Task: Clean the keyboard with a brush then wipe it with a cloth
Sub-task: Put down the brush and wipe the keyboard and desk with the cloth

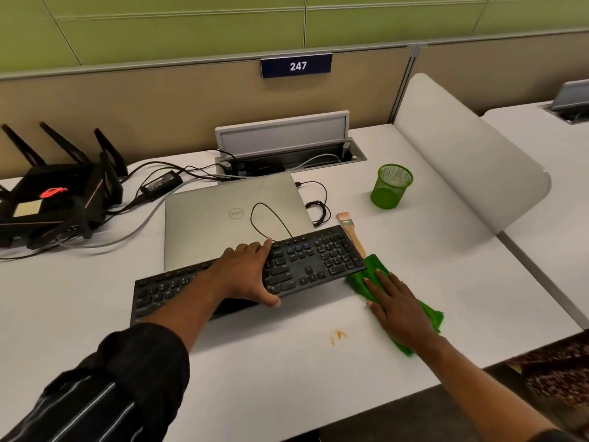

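A black keyboard lies slanted on the white desk, its far edge propped on a closed silver laptop. My left hand grips the keyboard across its middle, fingers over the far edge and thumb under the near edge. A green cloth lies on the desk just right of the keyboard. My right hand rests flat on the cloth with straight fingers. A wooden-handled brush lies on the desk beyond the cloth, beside the keyboard's right end.
A green mesh cup stands at the back right. A black router with antennas and several cables sit at the left. An open cable hatch is behind the laptop. A small orange stain marks the desk.
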Available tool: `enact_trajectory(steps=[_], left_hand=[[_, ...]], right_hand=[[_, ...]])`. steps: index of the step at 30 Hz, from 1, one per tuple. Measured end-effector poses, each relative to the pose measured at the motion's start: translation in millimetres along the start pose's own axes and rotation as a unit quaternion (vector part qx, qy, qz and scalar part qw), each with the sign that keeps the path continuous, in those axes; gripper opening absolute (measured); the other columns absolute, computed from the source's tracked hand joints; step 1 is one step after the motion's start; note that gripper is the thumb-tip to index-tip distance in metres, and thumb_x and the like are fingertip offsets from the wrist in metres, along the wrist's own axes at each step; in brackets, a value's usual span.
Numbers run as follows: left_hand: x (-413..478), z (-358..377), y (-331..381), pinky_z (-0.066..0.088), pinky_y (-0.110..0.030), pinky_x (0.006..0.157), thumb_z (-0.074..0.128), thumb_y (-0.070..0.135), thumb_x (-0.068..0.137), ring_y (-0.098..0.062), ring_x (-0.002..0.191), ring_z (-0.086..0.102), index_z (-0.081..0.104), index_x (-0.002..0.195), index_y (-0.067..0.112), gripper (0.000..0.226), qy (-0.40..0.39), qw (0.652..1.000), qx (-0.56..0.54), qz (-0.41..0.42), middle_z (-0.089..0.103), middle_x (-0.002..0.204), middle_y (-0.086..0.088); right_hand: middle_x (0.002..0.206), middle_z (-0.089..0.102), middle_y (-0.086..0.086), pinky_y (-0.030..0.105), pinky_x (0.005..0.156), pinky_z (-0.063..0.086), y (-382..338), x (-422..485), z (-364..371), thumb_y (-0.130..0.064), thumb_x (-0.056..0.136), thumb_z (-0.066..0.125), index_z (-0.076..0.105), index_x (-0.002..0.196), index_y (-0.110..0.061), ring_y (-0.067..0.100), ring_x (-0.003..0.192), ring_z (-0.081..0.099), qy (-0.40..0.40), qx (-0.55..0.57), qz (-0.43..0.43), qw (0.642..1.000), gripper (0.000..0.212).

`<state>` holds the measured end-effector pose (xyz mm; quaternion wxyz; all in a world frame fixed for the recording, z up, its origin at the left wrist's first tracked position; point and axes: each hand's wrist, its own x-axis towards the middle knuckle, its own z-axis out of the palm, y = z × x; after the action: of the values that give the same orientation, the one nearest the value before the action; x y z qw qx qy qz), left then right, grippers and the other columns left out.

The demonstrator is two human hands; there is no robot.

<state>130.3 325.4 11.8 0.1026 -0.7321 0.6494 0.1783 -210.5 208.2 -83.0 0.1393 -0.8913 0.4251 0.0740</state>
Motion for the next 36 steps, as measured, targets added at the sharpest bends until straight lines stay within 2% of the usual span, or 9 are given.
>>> enact_trajectory(steps=[6, 9, 14, 17, 19, 24, 30, 34, 36], left_hand=[[0, -2, 3, 0.033, -0.043, 0.113, 0.068, 0.083, 0.066, -0.030, 0.142, 0.033, -0.005, 0.162, 0.016, 0.138, 0.005, 1.000, 0.009, 0.011, 0.028, 0.162, -0.010], [-1, -1, 4, 0.034, -0.043, 0.113, 0.068, 0.083, 0.066, -0.029, 0.142, 0.034, -0.004, 0.161, 0.015, 0.138, 0.012, 1.000, 0.012, 0.017, 0.028, 0.161, -0.009], [-3, -1, 2, 0.034, -0.044, 0.112, 0.067, 0.084, 0.063, -0.029, 0.140, 0.034, -0.003, 0.162, 0.015, 0.139, 0.023, 0.999, 0.019, 0.016, 0.030, 0.160, -0.008], [-6, -2, -1, 0.033, -0.044, 0.114, 0.069, 0.083, 0.064, -0.028, 0.142, 0.033, -0.002, 0.161, 0.015, 0.138, 0.024, 0.999, 0.018, 0.015, 0.029, 0.161, -0.008], [-7, -1, -1, 0.033, -0.045, 0.114, 0.069, 0.083, 0.064, -0.028, 0.142, 0.033, -0.002, 0.161, 0.015, 0.138, 0.025, 0.999, 0.020, 0.014, 0.029, 0.160, -0.008], [-8, -2, 1, 0.033, -0.045, 0.114, 0.068, 0.083, 0.065, -0.029, 0.142, 0.033, -0.001, 0.161, 0.014, 0.138, 0.025, 0.999, 0.024, 0.015, 0.029, 0.161, -0.009], [-7, -8, 3, 0.032, -0.045, 0.115, 0.068, 0.084, 0.065, -0.030, 0.142, 0.033, -0.003, 0.161, 0.014, 0.138, 0.026, 0.999, 0.028, 0.020, 0.027, 0.162, -0.011], [-11, -8, -1, 0.033, -0.045, 0.114, 0.068, 0.083, 0.065, -0.030, 0.142, 0.033, -0.003, 0.161, 0.014, 0.138, 0.026, 0.999, 0.026, 0.019, 0.027, 0.161, -0.010], [-14, -8, -2, 0.033, -0.045, 0.114, 0.068, 0.083, 0.066, -0.030, 0.142, 0.032, -0.003, 0.161, 0.014, 0.137, 0.026, 0.999, 0.025, 0.020, 0.027, 0.161, -0.010]], right_hand=[[0.165, 0.003, -0.004, 0.043, 0.125, 0.012, -45, 2, 7, -0.075, 0.082, -0.014, 0.009, 0.155, -0.039, 0.026, 0.153, 0.000, -0.011, 0.001, -0.055, 0.998, 0.084], [0.164, 0.013, -0.005, 0.044, 0.123, 0.020, -62, 1, 8, -0.064, 0.092, 0.006, 0.023, 0.154, -0.036, 0.026, 0.152, 0.006, -0.019, 0.005, -0.093, 0.995, 0.070], [0.151, 0.046, 0.006, 0.044, 0.114, 0.031, -53, 7, 0, -0.026, 0.101, 0.051, 0.051, 0.142, -0.020, 0.034, 0.142, 0.037, 0.131, 0.036, -0.030, 0.990, 0.042], [0.160, 0.029, 0.000, 0.049, 0.119, 0.026, -43, 16, -2, -0.042, 0.103, 0.035, 0.040, 0.149, -0.031, 0.036, 0.147, 0.024, 0.068, 0.023, 0.032, 0.997, 0.047], [0.163, 0.021, -0.004, 0.046, 0.121, 0.020, -47, 19, 3, -0.050, 0.099, 0.022, 0.033, 0.150, -0.037, 0.032, 0.150, 0.015, 0.034, 0.023, 0.018, 0.999, 0.054], [0.161, 0.025, -0.004, 0.047, 0.123, 0.013, -86, 4, 11, -0.047, 0.103, 0.033, 0.035, 0.149, -0.041, 0.031, 0.151, 0.009, 0.014, 0.047, -0.049, 0.998, 0.046], [0.149, 0.049, -0.003, 0.047, 0.112, 0.035, -111, -12, 16, -0.050, 0.095, 0.024, 0.052, 0.140, -0.033, 0.031, 0.140, 0.038, 0.011, 0.047, -0.123, 0.991, 0.056], [0.122, 0.067, 0.004, 0.040, 0.101, 0.040, -70, 6, -10, -0.032, 0.102, 0.045, 0.068, 0.115, -0.018, 0.032, 0.124, 0.052, 0.120, 0.108, -0.022, 0.987, 0.031], [0.142, 0.055, 0.003, 0.043, 0.111, 0.031, -40, 14, -16, -0.035, 0.104, 0.040, 0.062, 0.129, -0.022, 0.033, 0.136, 0.041, 0.101, 0.068, 0.015, 0.992, 0.037]])
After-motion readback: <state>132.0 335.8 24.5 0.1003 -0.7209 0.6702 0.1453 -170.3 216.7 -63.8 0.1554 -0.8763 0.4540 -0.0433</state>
